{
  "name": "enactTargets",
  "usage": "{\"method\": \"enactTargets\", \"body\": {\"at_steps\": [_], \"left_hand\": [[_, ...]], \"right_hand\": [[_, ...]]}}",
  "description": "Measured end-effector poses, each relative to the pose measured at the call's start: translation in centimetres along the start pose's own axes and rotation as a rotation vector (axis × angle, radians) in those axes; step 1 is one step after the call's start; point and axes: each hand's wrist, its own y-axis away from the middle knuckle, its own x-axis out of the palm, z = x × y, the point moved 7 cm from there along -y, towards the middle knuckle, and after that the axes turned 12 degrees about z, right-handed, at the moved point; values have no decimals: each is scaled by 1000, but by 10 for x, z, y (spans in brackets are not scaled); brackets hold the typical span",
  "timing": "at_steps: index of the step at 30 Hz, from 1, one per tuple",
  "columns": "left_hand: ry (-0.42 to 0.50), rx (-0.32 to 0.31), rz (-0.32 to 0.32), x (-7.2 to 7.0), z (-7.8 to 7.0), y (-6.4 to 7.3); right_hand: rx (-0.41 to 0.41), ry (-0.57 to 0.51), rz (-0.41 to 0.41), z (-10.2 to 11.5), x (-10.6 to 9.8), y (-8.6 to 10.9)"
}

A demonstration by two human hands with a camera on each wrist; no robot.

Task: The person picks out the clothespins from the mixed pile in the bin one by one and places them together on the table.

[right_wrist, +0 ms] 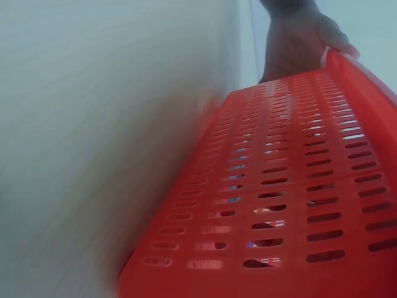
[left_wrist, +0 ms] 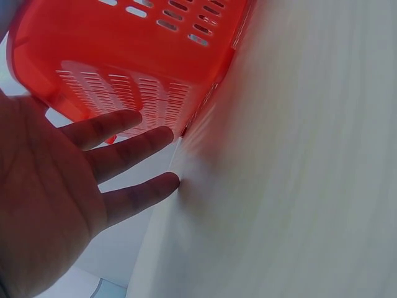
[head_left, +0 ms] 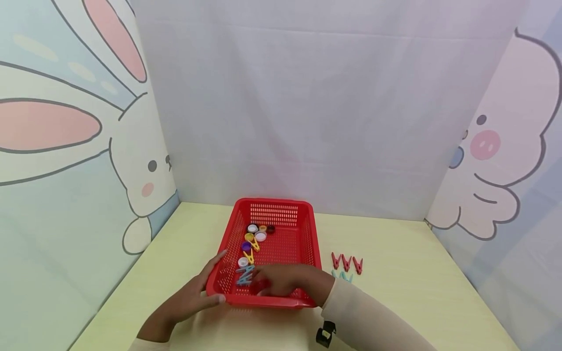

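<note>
A red plastic basket stands on the table. My left hand is at its near left corner, thumb at the front rim and a finger along the left rim; in the left wrist view several of its fingers extend straight beside the basket wall. Inside the basket, my right hand has its fingertips beside the light blue clothespins, with thumb and forefinger apart. Yellow clothespins lie just behind them. The right wrist view shows the slotted front wall, not the right hand's fingers.
Several bottle caps, among them a purple cap and a white cap, lie along the basket's left side. Right of the basket are red clothespins in a row and pale green clothespins, partly behind the right forearm.
</note>
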Motion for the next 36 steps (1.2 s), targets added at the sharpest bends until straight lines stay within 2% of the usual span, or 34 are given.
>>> {"method": "enactTargets", "body": {"at_steps": [8, 16, 22, 27, 36], "left_hand": [[3, 9, 2, 0, 0, 0], [4, -7, 4, 0, 0, 0], [8, 1, -1, 0, -1, 0], [13, -1, 0, 0, -1, 0], [2, 3, -2, 0, 1, -1]], "right_hand": [[-43, -81, -86, 0, -7, 6], [-70, -233, -280, -2, -21, 13], [-51, -404, -403, -5, -28, 17], [-44, -483, -437, -8, -29, 19], [-104, -491, -445, -7, -31, 19]]}}
